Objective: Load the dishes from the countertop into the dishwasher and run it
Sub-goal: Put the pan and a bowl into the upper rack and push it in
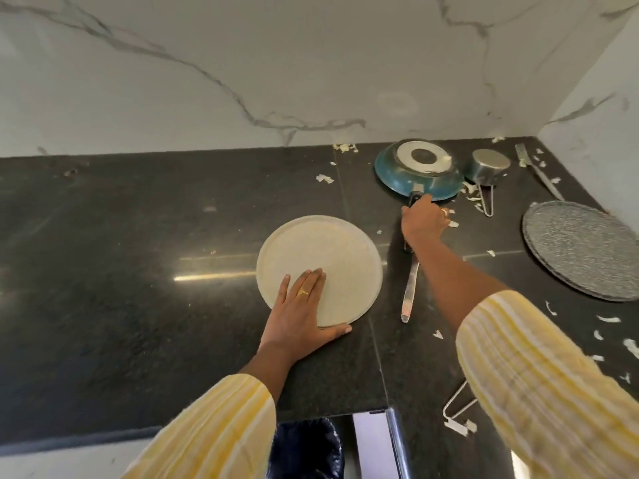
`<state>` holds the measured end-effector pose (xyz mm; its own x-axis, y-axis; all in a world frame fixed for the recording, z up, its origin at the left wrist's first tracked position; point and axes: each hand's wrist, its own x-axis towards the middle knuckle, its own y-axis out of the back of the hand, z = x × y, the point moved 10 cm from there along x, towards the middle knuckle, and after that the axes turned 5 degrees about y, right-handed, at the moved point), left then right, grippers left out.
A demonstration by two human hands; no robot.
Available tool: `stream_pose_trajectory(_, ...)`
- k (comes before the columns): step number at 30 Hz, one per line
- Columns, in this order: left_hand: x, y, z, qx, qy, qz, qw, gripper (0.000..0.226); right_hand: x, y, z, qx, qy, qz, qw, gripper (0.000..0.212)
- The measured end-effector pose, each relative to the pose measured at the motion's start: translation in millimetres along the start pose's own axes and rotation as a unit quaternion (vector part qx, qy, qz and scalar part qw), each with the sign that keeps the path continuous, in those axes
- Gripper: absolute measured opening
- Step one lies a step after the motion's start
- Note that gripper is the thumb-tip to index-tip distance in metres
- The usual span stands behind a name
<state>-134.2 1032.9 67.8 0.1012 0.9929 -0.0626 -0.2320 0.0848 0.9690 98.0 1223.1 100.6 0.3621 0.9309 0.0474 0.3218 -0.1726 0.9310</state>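
Left hand is lying flat, fingers straight and together, on the near part of a round cream plate, with the thumb lying along its lower rim; the plate is sitting at the centre of the frame on a black granite countertop. Right hand is reaching up and to the right of the plate, fingers curling round the handle of an overturned blue frying pan just below its rim, while the steel end of the handle is running on under the wrist toward the lower frame. Just right of the pan, an upturned small steel saucepan is resting with its wire handle pointing down-frame, and a metal spatula is lying beyond it. A grey speckled round plate is sitting at the right edge. Pale vegetable scraps are littering the counter around the pan and along the right side. Yellow-striped sleeves are covering both forearms, and a veined marble wall is filling the upper frame.
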Motion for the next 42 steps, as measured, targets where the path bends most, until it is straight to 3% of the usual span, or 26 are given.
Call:
stream_pose_trajectory(5, 0.8, -2.3, -1.4, 0.004, 0.000, 0.001, 1.000, 0.103, 10.0, -14.5, 1.4, 0.039, -0.054, -0.022, 0.998, 0.037)
stream_pose_trajectory(13, -2.0, 2.0, -0.8, -0.014, -0.013, 0.024, 1.000, 0.105, 4.7, -1.3, -11.9, 0.225, -0.081, 0.003, 0.971, 0.039)
stream_pose_trajectory(17, -2.4, 3.4, 0.5, -0.014, -0.018, 0.032, 0.999, 0.109, -7.3, 11.5, -13.8, 0.380, -0.088, -0.013, 0.921, 0.026)
stream_pose_trajectory(21, -4.7, 7.7, 1.9, -0.023, -0.023, 0.043, 0.999, 0.110, -33.0, 27.8, -17.2, 0.541, -0.076, -0.064, 0.835, 0.016)
stream_pose_trajectory(24, -7.0, 12.0, 4.1, -0.044, -0.024, 0.046, 0.998, 0.108, -66.7, 42.2, -20.9, 0.585, -0.048, -0.100, 0.803, 0.018)
stream_pose_trajectory(27, -14.3, 23.5, 1.2, -0.067, -0.017, 0.079, 0.995, 0.101, -101.7, 54.5, -19.7, 0.535, 0.007, -0.098, 0.839, 0.019)
stream_pose_trajectory(32, -48.4, 33.6, -13.3, -0.100, 0.022, 0.119, 0.988, 0.086, -160.6, 65.5, -10.9, 0.296, 0.085, -0.029, 0.951, 0.021)
stream_pose_trajectory(38, -91.6, 42.0, -41.4, -0.123, 0.012, 0.098, 0.988, 0.080, -259.8, 45.2, -7.6, 0.239, 0.053, -0.028, 0.969, 0.035)
stream_pose_trajectory(42, -120.5, 56.1, -71.4, -0.106, -0.026, 0.108, 0.988, 0.076, -333.4, 41.2, -17.6, 0.208, 0.041, -0.006, 0.977, 0.032)
